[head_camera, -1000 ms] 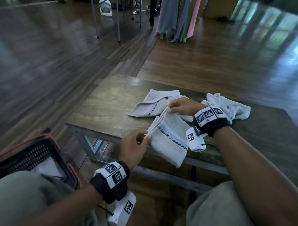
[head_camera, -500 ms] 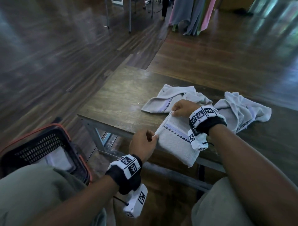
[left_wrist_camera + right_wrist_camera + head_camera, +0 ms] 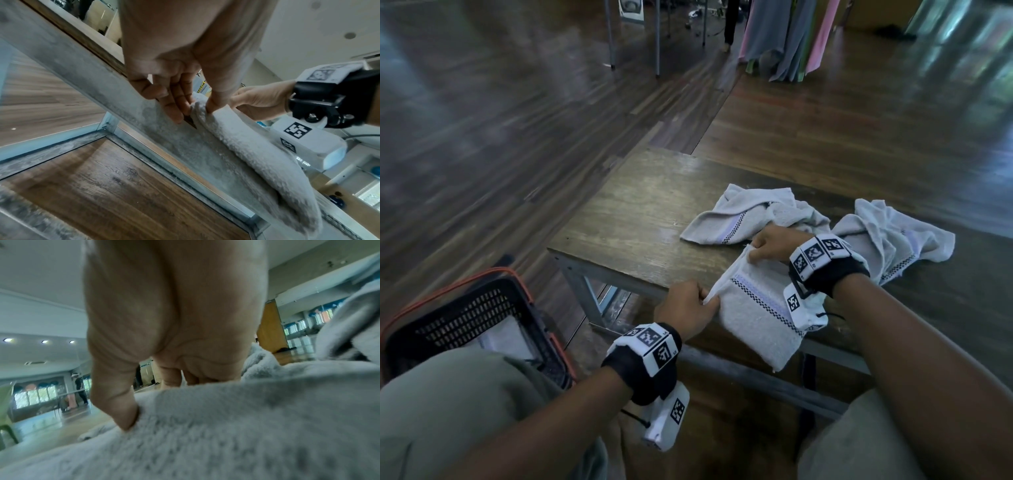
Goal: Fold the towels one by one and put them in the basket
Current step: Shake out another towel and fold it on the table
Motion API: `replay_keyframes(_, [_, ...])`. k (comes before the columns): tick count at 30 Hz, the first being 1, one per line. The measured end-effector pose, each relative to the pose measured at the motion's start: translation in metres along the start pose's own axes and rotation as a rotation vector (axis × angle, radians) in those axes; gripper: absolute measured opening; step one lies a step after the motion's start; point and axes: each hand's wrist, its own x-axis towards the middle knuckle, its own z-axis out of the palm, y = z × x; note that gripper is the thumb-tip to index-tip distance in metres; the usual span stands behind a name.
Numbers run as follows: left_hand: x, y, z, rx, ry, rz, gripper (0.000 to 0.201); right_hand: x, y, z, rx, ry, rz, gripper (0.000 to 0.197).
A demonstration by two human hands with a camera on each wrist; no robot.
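1. Now both hands are pinching the folded towel (image 3: 756,315): left hand (image 3: 688,308) at its near corner, right hand (image 3: 774,245) at the far corner.
2. Towel is lying lower than a second ago, now draping over the desk (image 3: 626,219) edge; fold looks nearly set.
3. Two crumpled towels (image 3: 743,216) are waiting behind; basket (image 3: 493,308) is sitting left.
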Motion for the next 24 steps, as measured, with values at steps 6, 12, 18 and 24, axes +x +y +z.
replay_keyframes(6, [0.009,0.014,-0.010,-0.145,0.044,0.108,0.015,-0.034,0.026,-0.018,0.237,0.129,-0.032,0.015])
replay_keyframes(12, [0.033,0.044,-0.022,-0.386,0.151,0.201,0.012,-0.077,0.056,-0.014,0.578,0.273,-0.028,0.015])
replay_keyframes(18, [0.054,0.075,-0.019,-0.308,0.051,0.301,0.009,-0.108,0.068,-0.014,0.829,0.339,0.017,0.007])
replay_keyframes(24, [0.073,0.078,-0.006,-0.072,-0.164,0.284,0.019,-0.106,0.089,-0.004,0.756,0.204,0.130,0.023])
